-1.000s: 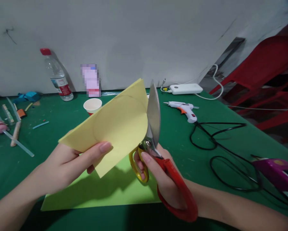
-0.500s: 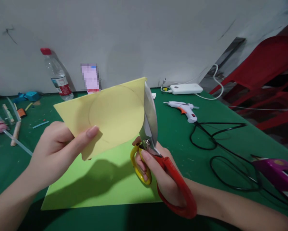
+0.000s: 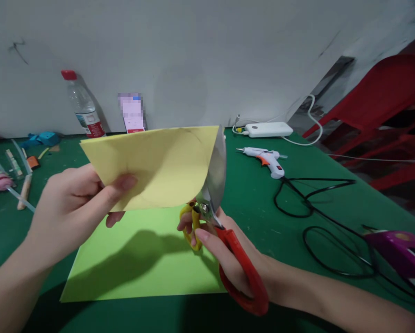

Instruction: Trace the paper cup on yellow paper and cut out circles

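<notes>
My left hand (image 3: 73, 206) pinches a pale yellow sheet (image 3: 158, 166) by its lower left part and holds it up over the table. A faint circle is drawn on the sheet. My right hand (image 3: 224, 252) grips scissors (image 3: 216, 194) with one red and one yellow handle. Their blades stand upright against the sheet's right edge. Under both hands a light green sheet (image 3: 138, 263) lies flat on the green table (image 3: 263, 208).
A white glue gun (image 3: 266, 159) and a white power bank (image 3: 268, 128) lie at the back right, with black cable (image 3: 318, 217) looping forward. A purple tool (image 3: 399, 252) sits at the right edge. A water bottle (image 3: 82, 108) stands by the wall. Glue sticks (image 3: 15, 182) lie at the left.
My left hand has turned the yellow sheet clockwise and raised it, so its top edge now lies nearly level and hides the paper cup. The scissors have shifted slightly left and lower along its edge.
</notes>
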Demonstrator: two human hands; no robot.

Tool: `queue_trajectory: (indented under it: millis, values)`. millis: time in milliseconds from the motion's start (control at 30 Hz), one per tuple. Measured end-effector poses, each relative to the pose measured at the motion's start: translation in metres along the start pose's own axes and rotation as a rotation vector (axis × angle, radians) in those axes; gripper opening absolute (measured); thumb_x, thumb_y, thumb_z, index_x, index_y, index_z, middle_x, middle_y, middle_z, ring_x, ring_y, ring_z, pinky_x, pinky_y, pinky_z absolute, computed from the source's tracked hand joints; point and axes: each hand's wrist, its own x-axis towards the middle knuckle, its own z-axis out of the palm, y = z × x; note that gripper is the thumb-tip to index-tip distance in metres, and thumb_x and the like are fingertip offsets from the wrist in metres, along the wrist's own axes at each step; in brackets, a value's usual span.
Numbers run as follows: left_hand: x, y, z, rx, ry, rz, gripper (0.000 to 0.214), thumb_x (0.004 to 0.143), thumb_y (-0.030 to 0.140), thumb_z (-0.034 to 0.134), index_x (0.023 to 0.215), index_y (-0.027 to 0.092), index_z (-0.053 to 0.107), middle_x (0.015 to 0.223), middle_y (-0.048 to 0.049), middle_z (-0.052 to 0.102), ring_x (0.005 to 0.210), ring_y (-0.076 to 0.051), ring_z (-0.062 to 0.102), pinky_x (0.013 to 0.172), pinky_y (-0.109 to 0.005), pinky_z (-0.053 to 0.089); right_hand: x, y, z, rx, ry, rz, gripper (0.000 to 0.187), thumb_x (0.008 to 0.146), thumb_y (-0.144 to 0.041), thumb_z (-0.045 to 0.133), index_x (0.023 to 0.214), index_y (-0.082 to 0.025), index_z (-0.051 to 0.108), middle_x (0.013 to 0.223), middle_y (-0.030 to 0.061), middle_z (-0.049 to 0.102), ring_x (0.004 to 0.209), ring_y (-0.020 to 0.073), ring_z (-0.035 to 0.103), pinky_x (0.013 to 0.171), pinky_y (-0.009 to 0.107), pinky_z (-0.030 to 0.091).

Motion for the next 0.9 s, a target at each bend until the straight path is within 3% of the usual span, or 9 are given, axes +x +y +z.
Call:
queue_trajectory:
  millis: [100,233,400,900]
  values:
    - [-0.002,0.004,0.002,0.021,-0.001,-0.045,0.027,0.080,0.020,0.051,0.053,0.019,0.050,0.038,0.0111,0.048,0.031,0.000,0.041,0.033,-0.009,0.030,0.000,0.000,0.001,0.001,0.025,-0.003,0.027,0.087,-0.024,0.037,0.114,-0.020,0.039,0.087,0.0057,0.056,0.076,0.0187,0.053,0.068,0.037,0.044]
    - [-0.002,0.006,0.003,-0.017,-0.094,-0.054,0.024,0.081,0.022,0.051,0.057,0.020,0.053,0.040,0.0112,0.050,0.031,-0.001,0.045,0.034,-0.009,0.034,0.002,-0.004,-0.001,-0.024,0.030,0.007,0.027,0.085,-0.025,0.036,0.110,-0.016,0.041,0.084,0.0065,0.055,0.077,0.0195,0.053,0.070,0.038,0.042]
    - [-0.002,0.009,0.004,-0.007,-0.118,-0.026,0.032,0.083,0.023,0.050,0.051,0.020,0.051,0.040,0.0117,0.051,0.032,0.000,0.046,0.036,-0.008,0.034,0.003,-0.002,-0.003,0.000,0.037,-0.017,0.026,0.085,-0.025,0.036,0.110,-0.017,0.041,0.082,0.0054,0.056,0.069,0.0181,0.051,0.064,0.036,0.042]
    - [-0.002,0.014,0.008,-0.153,-0.188,-0.214,0.035,0.083,0.028,0.052,0.050,0.020,0.053,0.041,0.0114,0.056,0.034,-0.001,0.053,0.040,-0.006,0.040,0.004,0.002,-0.001,0.096,0.048,0.011,0.023,0.088,-0.029,0.036,0.106,-0.017,0.041,0.078,0.0024,0.052,0.061,0.0161,0.049,0.059,0.033,0.041]
